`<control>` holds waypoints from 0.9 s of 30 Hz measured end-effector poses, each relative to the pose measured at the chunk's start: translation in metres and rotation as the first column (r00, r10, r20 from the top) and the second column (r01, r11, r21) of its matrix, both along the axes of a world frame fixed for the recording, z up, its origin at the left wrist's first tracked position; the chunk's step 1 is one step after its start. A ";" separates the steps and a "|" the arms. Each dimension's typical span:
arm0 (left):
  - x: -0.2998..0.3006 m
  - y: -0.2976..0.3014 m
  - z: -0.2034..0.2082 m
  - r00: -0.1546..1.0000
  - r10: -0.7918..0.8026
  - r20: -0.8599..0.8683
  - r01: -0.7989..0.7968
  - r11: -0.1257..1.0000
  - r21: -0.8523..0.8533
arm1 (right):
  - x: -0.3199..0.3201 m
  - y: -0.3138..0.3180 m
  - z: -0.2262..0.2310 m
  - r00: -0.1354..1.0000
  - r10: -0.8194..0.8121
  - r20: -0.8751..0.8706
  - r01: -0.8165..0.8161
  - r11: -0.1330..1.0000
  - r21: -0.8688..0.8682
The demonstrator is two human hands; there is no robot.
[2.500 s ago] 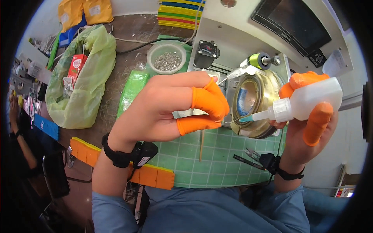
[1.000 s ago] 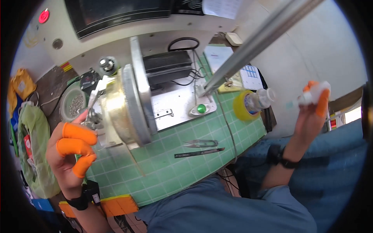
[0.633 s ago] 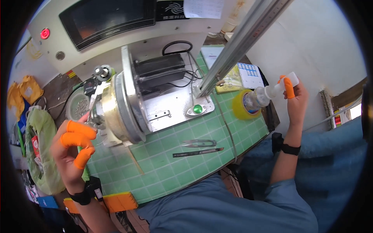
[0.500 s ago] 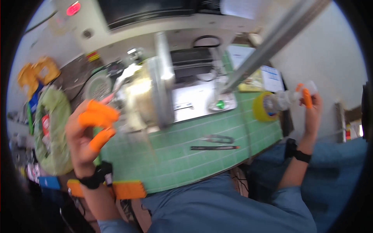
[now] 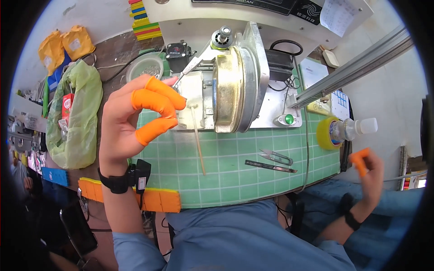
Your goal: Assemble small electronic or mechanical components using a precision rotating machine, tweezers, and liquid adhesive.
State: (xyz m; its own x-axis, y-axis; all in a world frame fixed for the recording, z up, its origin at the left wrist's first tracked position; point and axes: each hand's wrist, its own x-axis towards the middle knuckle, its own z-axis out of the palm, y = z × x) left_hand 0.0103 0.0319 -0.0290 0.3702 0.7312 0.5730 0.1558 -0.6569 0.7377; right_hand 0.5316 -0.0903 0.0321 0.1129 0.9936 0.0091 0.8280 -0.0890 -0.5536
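A white plastic bottle (image 5: 368,125) is seen just beyond the right hand (image 5: 372,172), at its twelve o'clock, with a gap between them. It is lined up end to end with a clear bottle (image 5: 348,129) at eleven o'clock, whose far part is ringed by a bright yellow round holder (image 5: 325,133) at ten. The white bottle is smooth and unmarked on the side shown; whether any liquid is held in either bottle cannot be told. The right hand is left bare of any object, its orange-covered digits parted.

By the left hand (image 5: 124,118), the orange-covered thumb and fingertips are pressed together; whether anything thin is pinched there cannot be told. At its twelve o'clock, small metal pieces (image 5: 152,71) are held in a translucent tub (image 5: 134,67). At nine, a red carton (image 5: 67,106) is contained in a yellow-green bag (image 5: 83,140). Between two and three, a gold ring (image 5: 226,90) is mounted on a machine; at four, a thin stick (image 5: 199,147) is laid over the green mat (image 5: 235,185).
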 end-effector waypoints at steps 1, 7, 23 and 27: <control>-0.002 -0.005 0.000 1.000 0.011 -0.013 -0.011 1.000 -0.007 | -0.034 0.004 -0.012 0.980 0.197 -0.022 -0.197 0.980 -0.034; -0.003 0.006 -0.011 1.000 -0.020 -0.012 0.021 0.994 0.103 | -0.168 0.015 -0.066 0.868 0.494 -0.060 -0.496 0.850 -0.176; -0.005 -0.003 -0.016 0.975 -0.114 0.190 0.092 0.988 0.121 | -0.158 0.045 -0.040 0.611 0.731 -0.306 -0.787 0.604 -0.127; -0.009 -0.001 -0.018 0.975 -0.104 0.196 0.084 0.991 0.105 | -0.125 0.060 -0.031 0.603 0.566 -0.563 -0.439 0.824 0.358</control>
State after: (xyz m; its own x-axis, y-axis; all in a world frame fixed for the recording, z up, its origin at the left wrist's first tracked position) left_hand 0.0014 0.0308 -0.0471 0.3048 0.6369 0.7081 -0.0552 -0.7305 0.6807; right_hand 0.4066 -0.0303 0.0006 -0.3623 0.8829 0.2986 0.1691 0.3773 -0.9105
